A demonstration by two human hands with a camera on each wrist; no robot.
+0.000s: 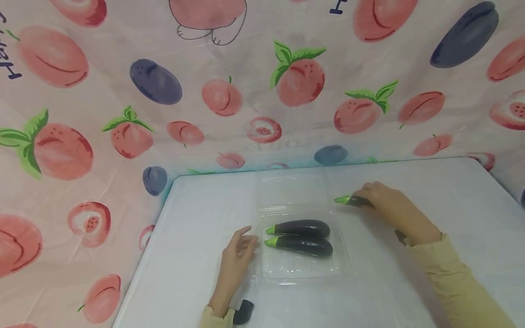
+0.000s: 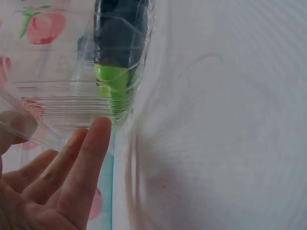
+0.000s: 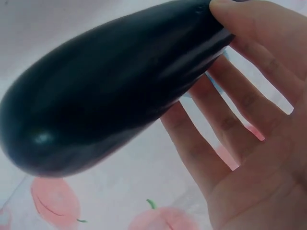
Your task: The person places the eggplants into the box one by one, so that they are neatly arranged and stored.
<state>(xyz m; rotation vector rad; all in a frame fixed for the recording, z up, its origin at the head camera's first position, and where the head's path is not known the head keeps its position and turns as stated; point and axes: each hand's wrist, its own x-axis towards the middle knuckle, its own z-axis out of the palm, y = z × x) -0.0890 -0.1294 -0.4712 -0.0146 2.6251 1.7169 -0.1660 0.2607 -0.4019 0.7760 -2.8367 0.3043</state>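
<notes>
Beyond the container's right side, my right hand (image 1: 383, 200) grips a dark purple eggplant (image 1: 358, 201), its green stem end pointing left. The right wrist view shows this glossy eggplant (image 3: 110, 81) between the thumb and the long fingers (image 3: 196, 148). Two more eggplants, one (image 1: 302, 228) behind the other (image 1: 305, 246), lie side by side in a clear plastic clamshell container (image 1: 295, 272), stems to the left. My left hand (image 1: 238, 255) is at the container's left edge. In the left wrist view its loosely extended fingers (image 2: 81, 177) touch the ribbed clear wall (image 2: 81, 112).
The container's clear lid (image 1: 293, 189) lies folded back flat on the white table (image 1: 197, 214). A fruit-print cloth (image 1: 254, 86) hangs behind and along the left of the table. Dark wrist cameras show under both wrists, one (image 1: 244, 312) by the left sleeve.
</notes>
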